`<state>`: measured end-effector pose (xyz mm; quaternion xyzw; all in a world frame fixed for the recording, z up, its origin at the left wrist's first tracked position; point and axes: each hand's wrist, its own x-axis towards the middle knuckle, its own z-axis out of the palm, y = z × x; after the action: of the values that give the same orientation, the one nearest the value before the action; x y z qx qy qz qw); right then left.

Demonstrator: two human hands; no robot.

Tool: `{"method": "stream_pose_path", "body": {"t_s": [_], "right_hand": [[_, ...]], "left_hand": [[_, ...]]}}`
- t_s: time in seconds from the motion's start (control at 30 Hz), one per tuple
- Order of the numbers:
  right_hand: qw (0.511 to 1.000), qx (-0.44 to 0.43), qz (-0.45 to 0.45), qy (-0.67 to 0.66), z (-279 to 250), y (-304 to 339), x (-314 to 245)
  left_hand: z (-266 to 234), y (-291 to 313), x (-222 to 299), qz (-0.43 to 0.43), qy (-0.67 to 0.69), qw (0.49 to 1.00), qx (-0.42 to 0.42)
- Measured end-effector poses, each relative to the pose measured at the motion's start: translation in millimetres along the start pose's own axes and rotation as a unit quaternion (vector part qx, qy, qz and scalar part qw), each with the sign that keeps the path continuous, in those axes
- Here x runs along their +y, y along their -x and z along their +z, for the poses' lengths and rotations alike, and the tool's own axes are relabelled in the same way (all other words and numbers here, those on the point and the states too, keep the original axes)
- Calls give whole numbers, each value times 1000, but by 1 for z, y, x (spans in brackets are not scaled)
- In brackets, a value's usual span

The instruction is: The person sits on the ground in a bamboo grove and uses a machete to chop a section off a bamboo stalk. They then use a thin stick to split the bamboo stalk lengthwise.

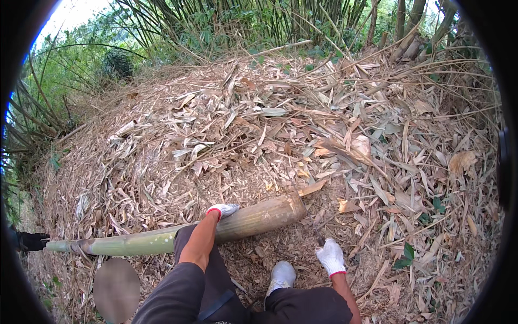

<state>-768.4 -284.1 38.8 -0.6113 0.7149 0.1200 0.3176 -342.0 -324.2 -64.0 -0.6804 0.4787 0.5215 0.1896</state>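
A thick bamboo pole (pixel 259 217), greenish at its thin left end and brown at its cut butt, lies across the leaf litter in front of me. On its upper side rests my left hand (pixel 223 210), in a white glove with a red cuff, fingers stretched toward the butt end. My left knee is up against the pole. Right of the butt, low over the ground, my right hand (pixel 330 257), also white-gloved, is closed round a slim dark tool (pixel 319 237); its kind is hard to make out against the leaves.
Dry bamboo leaves (pixel 259 135) and sticks cover the sloping ground. A pale wood chip (pixel 313 188) lies by the butt. At the far left a black-gloved hand (pixel 32 241) meets the pole's thin end. Bamboo clumps (pixel 232 27) stand behind; my shoe (pixel 281 276) is near the pole.
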Motion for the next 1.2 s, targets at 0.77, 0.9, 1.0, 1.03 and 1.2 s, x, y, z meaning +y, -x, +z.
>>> {"method": "stream_pose_path", "body": {"t_s": [0.77,0.9,1.0,1.03,1.2], "right_hand": [[992,39,-18,-119,25,-3,-20],[993,74,-40,-78,28,-11,-9],[987,101,-56,-114,36,-24,-14],[983,107,-63,-136,30,-26,-24],[842,283,-323,-327,-121,12,-144]], "left_hand": [[-9,48,30,-22,-47,957,286],[0,66,31,19,-56,970,235],[13,75,37,5,-113,957,265],[16,76,39,2,-89,959,271],[19,76,38,-4,-71,959,274]]}}
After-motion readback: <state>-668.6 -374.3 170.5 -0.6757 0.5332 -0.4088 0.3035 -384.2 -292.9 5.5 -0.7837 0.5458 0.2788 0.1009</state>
